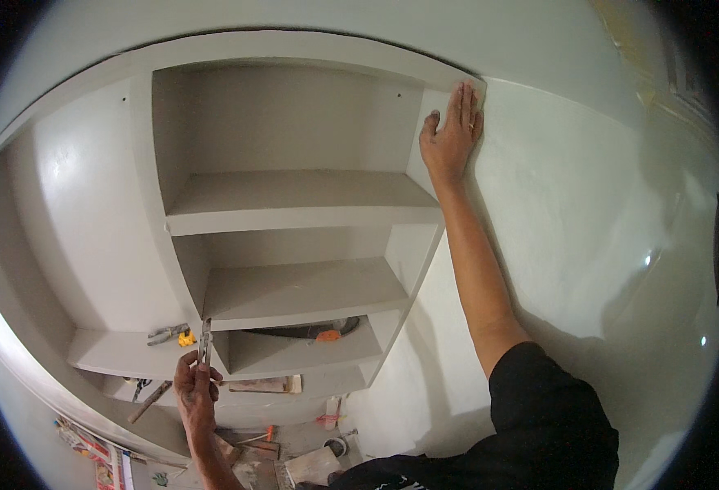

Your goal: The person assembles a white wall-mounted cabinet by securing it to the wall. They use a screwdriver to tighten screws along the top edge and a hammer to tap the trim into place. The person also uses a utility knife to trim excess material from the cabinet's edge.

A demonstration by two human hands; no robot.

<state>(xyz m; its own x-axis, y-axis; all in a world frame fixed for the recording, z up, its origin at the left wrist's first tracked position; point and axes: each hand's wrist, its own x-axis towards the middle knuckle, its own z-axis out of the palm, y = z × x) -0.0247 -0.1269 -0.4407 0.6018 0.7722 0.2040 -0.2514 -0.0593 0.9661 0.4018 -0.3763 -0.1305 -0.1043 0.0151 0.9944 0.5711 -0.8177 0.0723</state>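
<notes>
While the large off-white built-in shelf unit (304, 216) fills much of the view, the right hand (451, 147) lies flat at its upper right corner, with thumb spread, other fingers nearly together, and grasping nothing. The left hand (196, 392) has its fingers clamped on a slim grey metal tool (205, 341), raised before the lower shelves; its exact kind I cannot tell. It seems that the step in hand is feeling or steadying this corner; a next move would call for even palm contact and a firmly kept tool.
</notes>
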